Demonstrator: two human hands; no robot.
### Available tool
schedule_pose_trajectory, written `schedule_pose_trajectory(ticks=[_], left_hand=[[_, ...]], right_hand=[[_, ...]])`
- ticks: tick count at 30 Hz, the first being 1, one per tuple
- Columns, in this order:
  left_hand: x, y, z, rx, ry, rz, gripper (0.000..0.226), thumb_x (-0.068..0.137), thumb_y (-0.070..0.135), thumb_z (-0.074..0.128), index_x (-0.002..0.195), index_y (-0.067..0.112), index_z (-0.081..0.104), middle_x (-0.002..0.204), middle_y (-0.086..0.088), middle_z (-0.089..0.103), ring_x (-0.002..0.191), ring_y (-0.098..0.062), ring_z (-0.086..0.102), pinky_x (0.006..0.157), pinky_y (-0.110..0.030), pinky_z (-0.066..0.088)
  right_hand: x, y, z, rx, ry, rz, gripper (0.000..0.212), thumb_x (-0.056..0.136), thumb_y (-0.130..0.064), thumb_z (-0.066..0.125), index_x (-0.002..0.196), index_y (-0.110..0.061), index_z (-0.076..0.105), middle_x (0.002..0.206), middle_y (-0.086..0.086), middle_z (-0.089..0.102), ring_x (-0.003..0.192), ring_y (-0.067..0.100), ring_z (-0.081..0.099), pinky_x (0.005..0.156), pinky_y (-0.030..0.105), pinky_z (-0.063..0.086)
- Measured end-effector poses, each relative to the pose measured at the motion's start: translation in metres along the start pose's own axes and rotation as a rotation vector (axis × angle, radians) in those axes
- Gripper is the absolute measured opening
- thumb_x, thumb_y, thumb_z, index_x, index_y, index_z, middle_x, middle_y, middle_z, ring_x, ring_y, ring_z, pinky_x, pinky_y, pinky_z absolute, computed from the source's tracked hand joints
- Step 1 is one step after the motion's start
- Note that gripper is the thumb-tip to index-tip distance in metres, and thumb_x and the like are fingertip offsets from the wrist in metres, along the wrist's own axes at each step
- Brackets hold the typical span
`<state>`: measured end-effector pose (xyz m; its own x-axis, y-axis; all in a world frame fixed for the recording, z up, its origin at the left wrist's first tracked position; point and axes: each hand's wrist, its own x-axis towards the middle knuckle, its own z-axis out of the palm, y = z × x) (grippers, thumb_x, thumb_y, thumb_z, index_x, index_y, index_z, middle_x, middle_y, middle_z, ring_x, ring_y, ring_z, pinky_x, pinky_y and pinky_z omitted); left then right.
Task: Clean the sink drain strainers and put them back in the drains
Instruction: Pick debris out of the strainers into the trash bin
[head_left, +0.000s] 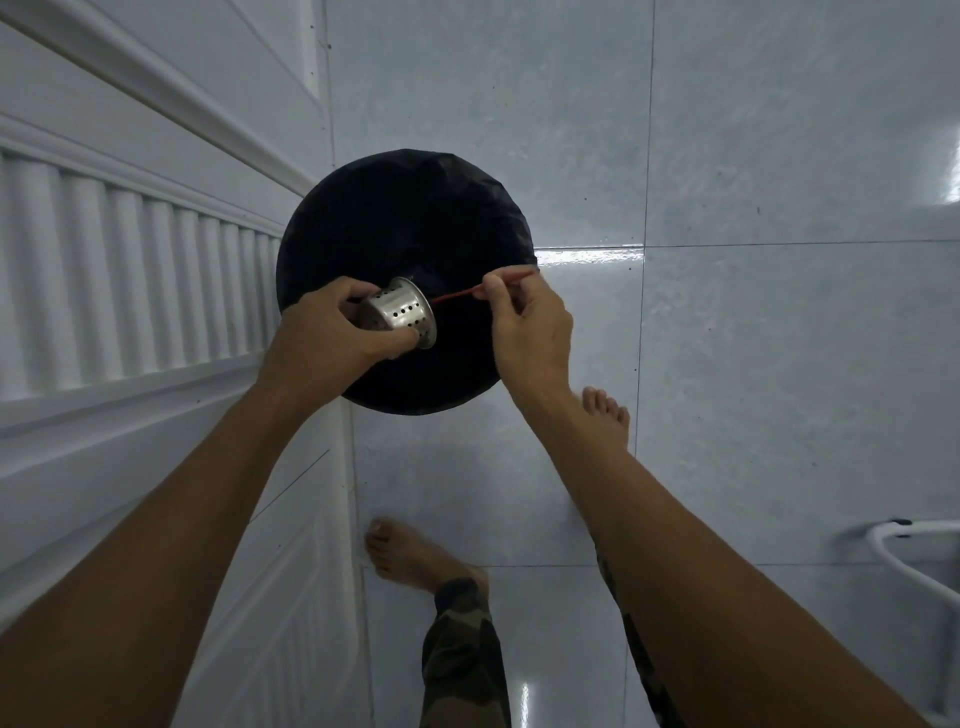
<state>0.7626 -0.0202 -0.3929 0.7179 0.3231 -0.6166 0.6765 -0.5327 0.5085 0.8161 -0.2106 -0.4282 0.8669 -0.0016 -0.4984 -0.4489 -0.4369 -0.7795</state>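
Note:
My left hand grips a steel drain strainer, a small perforated cup with a flared rim, tipped on its side with its mouth facing right. My right hand pinches a thin red stick whose left end reaches into the strainer's mouth. Both hands are held above a round bin lined with a black bag that stands on the floor. The inside of the strainer is hidden.
A white panelled cabinet front runs along the left. Pale glossy floor tiles lie all around. My bare feet stand just behind the bin. A white curved frame shows at the lower right edge.

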Motion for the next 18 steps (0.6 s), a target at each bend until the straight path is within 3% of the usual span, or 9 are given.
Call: schedule_pose_trajectory(ticks=[2, 6, 11, 14, 18], left_hand=[[0.000, -0.003, -0.001, 0.006, -0.001, -0.008, 0.063, 0.077, 0.040, 0.087, 0.133, 0.023, 0.062, 0.111, 0.008, 0.067, 0.090, 0.001, 0.062, 0.070, -0.015, 0.043], [-0.001, -0.004, 0.003, 0.004, 0.018, -0.007, 0.064, 0.077, 0.040, 0.087, 0.133, 0.022, 0.062, 0.109, 0.009, 0.066, 0.088, 0.002, 0.061, 0.069, -0.014, 0.042], [-0.003, -0.009, 0.011, -0.039, 0.052, -0.032, 0.068, 0.073, 0.040, 0.090, 0.130, 0.025, 0.057, 0.109, 0.012, 0.062, 0.089, 0.005, 0.057, 0.068, -0.014, 0.041], [-0.002, -0.019, 0.017, -0.085, 0.094, -0.037, 0.072, 0.069, 0.032, 0.092, 0.125, 0.027, 0.047, 0.121, 0.004, 0.057, 0.097, -0.002, 0.057, 0.072, -0.014, 0.040], [-0.008, -0.033, 0.033, -0.127, 0.014, -0.001, 0.082, 0.069, 0.019, 0.093, 0.139, 0.023, 0.049, 0.135, 0.002, 0.047, 0.116, -0.011, 0.053, 0.088, -0.015, 0.045]], right_hand=[[0.004, -0.002, -0.006, 0.035, -0.003, -0.012, 0.013, 0.105, -0.029, 0.060, 0.103, -0.022, 0.070, 0.089, -0.016, 0.075, 0.089, -0.006, 0.068, 0.077, 0.004, 0.047], [-0.008, -0.002, -0.001, 0.014, -0.179, -0.122, 0.010, 0.104, -0.023, 0.062, 0.105, -0.017, 0.071, 0.091, -0.011, 0.076, 0.089, -0.001, 0.072, 0.079, 0.006, 0.051], [0.000, 0.007, -0.006, -0.106, 0.049, -0.109, 0.015, 0.106, -0.027, 0.059, 0.107, -0.017, 0.070, 0.087, -0.010, 0.071, 0.077, -0.005, 0.065, 0.069, 0.010, 0.051], [0.001, 0.008, -0.010, -0.112, 0.006, -0.140, 0.016, 0.106, -0.029, 0.059, 0.107, -0.018, 0.071, 0.086, -0.017, 0.067, 0.084, -0.014, 0.062, 0.072, 0.004, 0.049], [-0.002, 0.008, -0.017, -0.120, -0.006, -0.148, 0.015, 0.106, -0.030, 0.060, 0.108, -0.020, 0.070, 0.086, -0.019, 0.067, 0.083, -0.009, 0.065, 0.073, 0.004, 0.049]])
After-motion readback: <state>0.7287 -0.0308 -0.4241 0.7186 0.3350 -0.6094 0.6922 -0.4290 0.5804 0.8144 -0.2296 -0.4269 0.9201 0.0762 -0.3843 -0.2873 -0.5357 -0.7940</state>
